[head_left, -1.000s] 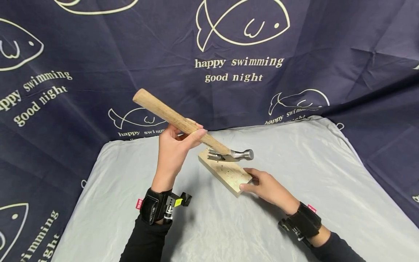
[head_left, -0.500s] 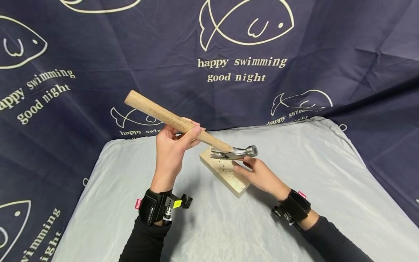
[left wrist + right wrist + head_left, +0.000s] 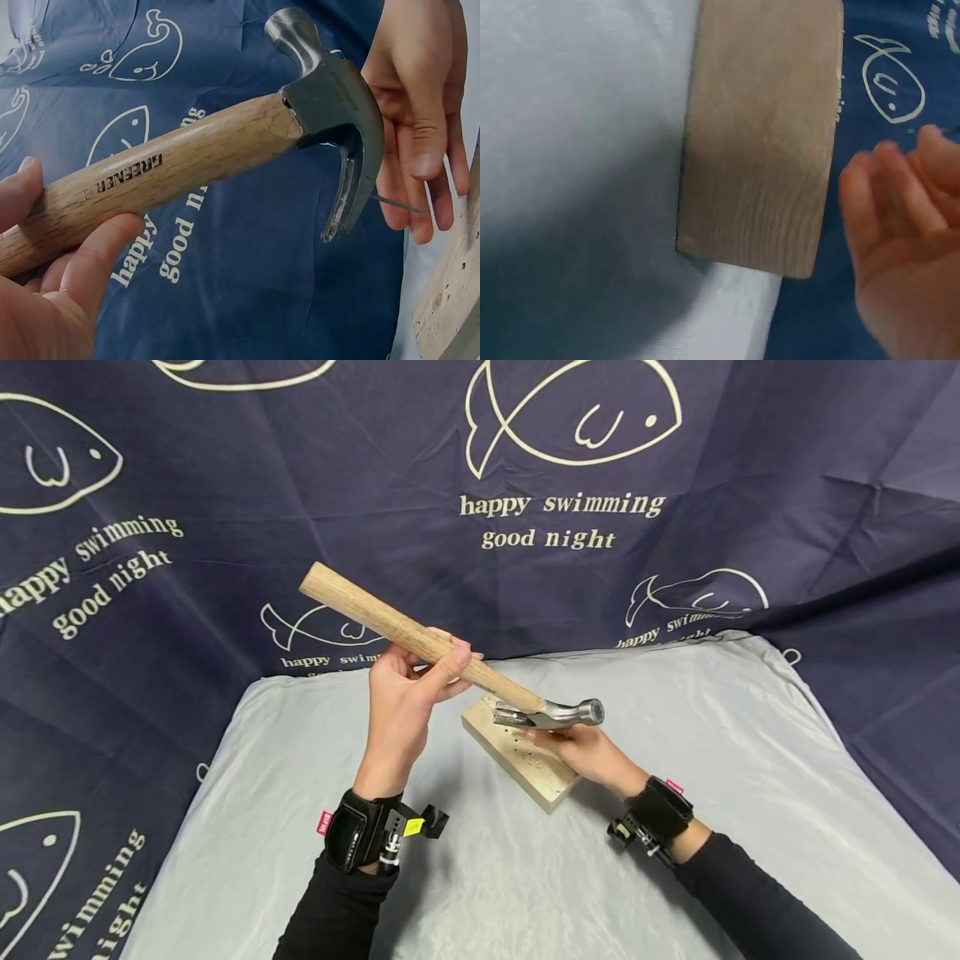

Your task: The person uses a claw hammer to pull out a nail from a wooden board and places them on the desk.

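Note:
My left hand grips a claw hammer by its wooden handle, with the metal head toward the right. From the claw sticks a thin nail, pointing at my right hand. That hand is under the hammer head, its fingers loosely extended around the nail's free end; whether they touch it I cannot tell. Below lies a pale wooden block with several small holes in its top. In the right wrist view my right hand appears apart from the block.
A light grey cloth covers the table under the block. Behind and at the sides hangs a dark blue curtain printed with white fish and lettering. Both wrists carry black camera straps.
My right hand has let go of the block's near right end and moved up and left, under the hammer head. The left hand still holds the hammer, shifted only slightly.

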Demonstrator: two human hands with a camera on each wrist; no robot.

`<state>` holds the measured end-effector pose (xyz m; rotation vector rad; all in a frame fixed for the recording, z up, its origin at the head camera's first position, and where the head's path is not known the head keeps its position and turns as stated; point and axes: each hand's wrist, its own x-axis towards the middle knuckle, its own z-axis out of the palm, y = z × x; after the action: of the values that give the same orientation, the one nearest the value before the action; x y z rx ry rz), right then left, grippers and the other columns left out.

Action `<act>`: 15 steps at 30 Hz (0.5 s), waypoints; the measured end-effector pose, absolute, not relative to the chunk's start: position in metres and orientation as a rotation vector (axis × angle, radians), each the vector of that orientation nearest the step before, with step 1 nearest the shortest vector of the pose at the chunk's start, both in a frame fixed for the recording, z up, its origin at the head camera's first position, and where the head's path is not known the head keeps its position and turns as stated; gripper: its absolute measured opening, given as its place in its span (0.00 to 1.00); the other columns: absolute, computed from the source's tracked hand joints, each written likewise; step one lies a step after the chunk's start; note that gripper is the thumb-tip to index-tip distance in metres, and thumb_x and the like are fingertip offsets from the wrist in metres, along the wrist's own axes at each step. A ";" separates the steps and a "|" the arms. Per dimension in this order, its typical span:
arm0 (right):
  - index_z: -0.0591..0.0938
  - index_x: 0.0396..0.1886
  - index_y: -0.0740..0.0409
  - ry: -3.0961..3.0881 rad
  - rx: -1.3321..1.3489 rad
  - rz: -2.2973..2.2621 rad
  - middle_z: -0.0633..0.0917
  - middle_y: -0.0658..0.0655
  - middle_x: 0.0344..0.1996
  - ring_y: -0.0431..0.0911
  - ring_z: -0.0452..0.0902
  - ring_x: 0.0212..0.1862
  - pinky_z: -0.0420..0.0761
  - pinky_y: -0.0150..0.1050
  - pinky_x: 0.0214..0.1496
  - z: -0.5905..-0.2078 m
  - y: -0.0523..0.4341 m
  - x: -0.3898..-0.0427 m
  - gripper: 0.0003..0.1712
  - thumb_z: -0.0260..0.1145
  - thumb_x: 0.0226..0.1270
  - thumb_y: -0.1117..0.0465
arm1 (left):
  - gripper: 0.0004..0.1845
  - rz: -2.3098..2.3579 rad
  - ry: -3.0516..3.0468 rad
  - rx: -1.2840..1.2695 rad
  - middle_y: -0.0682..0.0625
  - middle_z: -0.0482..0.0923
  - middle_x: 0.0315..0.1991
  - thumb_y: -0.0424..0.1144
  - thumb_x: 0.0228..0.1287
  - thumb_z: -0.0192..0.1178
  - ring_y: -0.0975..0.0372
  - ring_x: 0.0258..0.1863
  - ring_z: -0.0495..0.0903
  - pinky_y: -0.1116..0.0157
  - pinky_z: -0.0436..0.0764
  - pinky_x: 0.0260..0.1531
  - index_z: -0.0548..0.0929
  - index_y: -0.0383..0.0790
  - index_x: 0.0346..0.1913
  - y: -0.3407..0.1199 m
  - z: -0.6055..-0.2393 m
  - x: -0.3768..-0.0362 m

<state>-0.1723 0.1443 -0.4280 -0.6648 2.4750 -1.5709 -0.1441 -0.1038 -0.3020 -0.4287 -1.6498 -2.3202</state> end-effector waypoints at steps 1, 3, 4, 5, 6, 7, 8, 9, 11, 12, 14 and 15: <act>0.86 0.61 0.61 2.442 -0.676 -1.585 0.90 0.57 0.53 0.52 0.87 0.55 0.83 0.51 0.62 -0.428 0.146 -0.174 0.17 0.68 0.79 0.60 | 0.09 -2.323 -1.650 -0.440 0.40 0.87 0.42 0.26 0.67 0.72 0.48 0.44 0.91 0.52 0.89 0.45 0.84 0.32 0.47 -0.104 -0.302 -0.145; 0.84 0.62 0.65 2.340 -0.705 -1.659 0.89 0.61 0.54 0.53 0.87 0.54 0.84 0.48 0.60 -0.429 0.147 -0.178 0.17 0.67 0.78 0.65 | 0.08 -2.334 -1.648 -0.463 0.39 0.88 0.42 0.26 0.67 0.71 0.48 0.44 0.91 0.52 0.89 0.44 0.84 0.32 0.46 -0.104 -0.302 -0.145; 0.84 0.62 0.68 2.277 -0.711 -1.713 0.89 0.63 0.54 0.52 0.87 0.53 0.85 0.47 0.58 -0.429 0.147 -0.180 0.17 0.66 0.77 0.68 | 0.08 -2.340 -1.649 -0.473 0.40 0.88 0.42 0.26 0.68 0.71 0.48 0.44 0.91 0.52 0.89 0.44 0.84 0.31 0.46 -0.104 -0.302 -0.145; 0.82 0.62 0.71 2.196 -0.728 -1.774 0.88 0.66 0.55 0.54 0.87 0.53 0.85 0.48 0.58 -0.428 0.147 -0.181 0.18 0.66 0.76 0.72 | 0.08 -2.342 -1.653 -0.483 0.40 0.88 0.42 0.26 0.68 0.70 0.47 0.44 0.91 0.52 0.89 0.44 0.84 0.31 0.47 -0.104 -0.302 -0.145; 0.81 0.63 0.74 2.144 -0.768 -1.813 0.87 0.69 0.55 0.54 0.87 0.53 0.86 0.48 0.58 -0.428 0.147 -0.183 0.19 0.65 0.74 0.76 | 0.08 -2.343 -1.658 -0.494 0.40 0.87 0.42 0.26 0.68 0.70 0.47 0.44 0.91 0.53 0.89 0.43 0.84 0.31 0.47 -0.105 -0.301 -0.146; 0.81 0.62 0.76 2.083 -0.797 -1.848 0.87 0.70 0.55 0.55 0.87 0.53 0.86 0.49 0.58 -0.427 0.147 -0.184 0.19 0.65 0.73 0.78 | 0.08 -2.344 -1.663 -0.504 0.40 0.87 0.42 0.26 0.68 0.70 0.47 0.44 0.91 0.53 0.89 0.43 0.84 0.31 0.47 -0.105 -0.301 -0.146; 0.80 0.63 0.76 2.034 -0.826 -1.868 0.87 0.70 0.55 0.54 0.87 0.55 0.85 0.50 0.59 -0.426 0.146 -0.185 0.21 0.65 0.72 0.79 | 0.08 -2.346 -1.669 -0.511 0.40 0.87 0.42 0.26 0.69 0.70 0.46 0.44 0.91 0.53 0.89 0.43 0.84 0.31 0.47 -0.105 -0.301 -0.146; 0.81 0.63 0.75 2.013 -0.862 -1.871 0.87 0.70 0.55 0.52 0.87 0.55 0.85 0.51 0.59 -0.425 0.146 -0.185 0.21 0.65 0.72 0.79 | 0.08 -2.346 -1.675 -0.519 0.40 0.87 0.42 0.26 0.69 0.70 0.46 0.44 0.91 0.53 0.89 0.43 0.84 0.32 0.47 -0.105 -0.300 -0.146; 0.79 0.65 0.76 1.914 -0.893 -1.892 0.86 0.70 0.56 0.51 0.86 0.58 0.82 0.55 0.63 -0.423 0.145 -0.186 0.22 0.64 0.73 0.78 | 0.08 -2.346 -1.688 -0.532 0.40 0.88 0.42 0.27 0.69 0.69 0.47 0.44 0.91 0.53 0.89 0.43 0.84 0.32 0.47 -0.105 -0.300 -0.146; 0.80 0.65 0.75 1.895 -0.894 -1.891 0.87 0.68 0.55 0.49 0.87 0.57 0.82 0.53 0.63 -0.422 0.145 -0.186 0.22 0.66 0.74 0.76 | 0.08 -2.347 -1.691 -0.538 0.40 0.88 0.42 0.27 0.69 0.69 0.47 0.44 0.91 0.53 0.89 0.43 0.84 0.32 0.47 -0.105 -0.300 -0.146; 0.76 0.67 0.80 1.773 -0.866 -1.944 0.87 0.70 0.55 0.48 0.87 0.56 0.80 0.56 0.66 -0.420 0.144 -0.186 0.26 0.69 0.75 0.69 | 0.08 -2.352 -1.697 -0.546 0.40 0.88 0.42 0.27 0.69 0.69 0.48 0.43 0.91 0.53 0.89 0.43 0.84 0.32 0.47 -0.106 -0.299 -0.147; 0.74 0.67 0.83 1.717 -0.855 -1.971 0.87 0.70 0.55 0.49 0.87 0.56 0.79 0.56 0.67 -0.419 0.143 -0.186 0.31 0.71 0.74 0.65 | 0.08 -2.352 -1.704 -0.549 0.40 0.88 0.42 0.27 0.69 0.69 0.48 0.43 0.91 0.53 0.89 0.43 0.84 0.32 0.47 -0.106 -0.299 -0.147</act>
<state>-0.1861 0.1431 -0.4187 -0.8551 1.7172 -1.9709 -0.1471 -0.1062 -0.2994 -0.5487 -1.7037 -2.3517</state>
